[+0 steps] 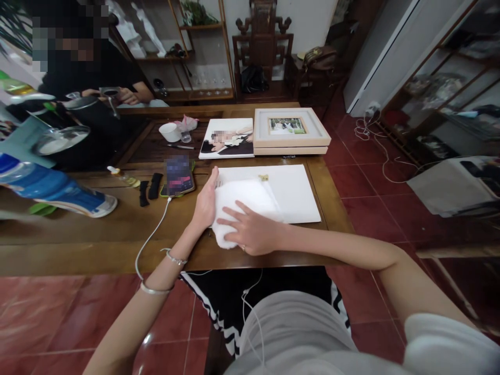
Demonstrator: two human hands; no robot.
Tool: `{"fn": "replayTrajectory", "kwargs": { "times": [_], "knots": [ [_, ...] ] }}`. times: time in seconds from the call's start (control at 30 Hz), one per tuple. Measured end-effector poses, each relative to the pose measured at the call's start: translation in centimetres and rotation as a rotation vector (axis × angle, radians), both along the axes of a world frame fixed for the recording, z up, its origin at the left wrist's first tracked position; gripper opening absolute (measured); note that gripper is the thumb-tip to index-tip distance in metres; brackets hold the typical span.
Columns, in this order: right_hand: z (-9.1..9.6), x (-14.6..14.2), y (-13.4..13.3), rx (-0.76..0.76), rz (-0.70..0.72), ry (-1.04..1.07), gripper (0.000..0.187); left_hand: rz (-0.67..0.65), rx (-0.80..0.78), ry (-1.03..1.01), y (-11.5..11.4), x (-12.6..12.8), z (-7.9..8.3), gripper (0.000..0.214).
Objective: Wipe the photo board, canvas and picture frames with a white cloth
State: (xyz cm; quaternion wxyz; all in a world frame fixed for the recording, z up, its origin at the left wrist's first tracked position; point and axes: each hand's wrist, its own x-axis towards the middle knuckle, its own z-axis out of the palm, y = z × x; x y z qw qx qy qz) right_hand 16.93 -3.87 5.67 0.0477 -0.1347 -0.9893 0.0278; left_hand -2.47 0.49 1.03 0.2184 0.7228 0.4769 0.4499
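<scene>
Wooden table [117,229] over tiled floor [361,213]: cloth [255,197] on white panel [300,198]

Head view. Panel lying flat near the table's front edge. Cloth bunched over its left part, hanging past its front edge. Right hand [253,232] palm down on cloth, fingers spread wide, not closed round anything. Left hand [205,203] on edge along the panel's left side, fingers straight and together, no closed grip visible; thumb hidden. Just behind: photo print [230,136], stacked frames [317,126]. To the left: phone [178,177].

Handling, judged: cloth light, limp, fluffy, easily gathered under a whole palm. Panel probably stiff, fairly light, smooth enough to slide under fabric; corners likeliest to chip. Best hold: opposite edges, clear of the small gold piece [263,177] on its face.
</scene>
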Motion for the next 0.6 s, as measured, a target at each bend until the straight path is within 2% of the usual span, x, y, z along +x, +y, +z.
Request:
{"fn": "replayTrajectory", "kwargs": {
  "times": [0.1,0.23,0.33,0.4,0.5,0.6],
  "knots": [
    [1.1,1.8,-1.3,-0.030,-0.017,-0.027,0.030,-0.031,-0.052,0.108,0.0,0.2,0.0,0.064],
    [2.2,3.7,-0.4,-0.076,-0.246,-0.075,0.031,-0.080,-0.098,0.280,0.2,0.4,-0.2,0.054],
    [2.1,4.4,2.2,-0.104,-0.441,-0.077,0.033,-0.093,-0.092,0.315,0.2,0.4,-0.3,0.045],
    [1.9,4.4,4.5,-0.131,-0.516,-0.027,0.033,-0.096,-0.084,0.311,0.3,0.4,-0.4,0.043],
    [1.8,3.1,7.9,-0.176,-0.573,0.085,0.031,-0.100,-0.080,0.304,0.3,0.4,-0.4,0.041],
    [1.8,0.2,10.8,-0.287,-0.532,0.178,0.029,-0.092,-0.076,0.308,0.3,0.4,-0.3,0.041]
  ]
}}
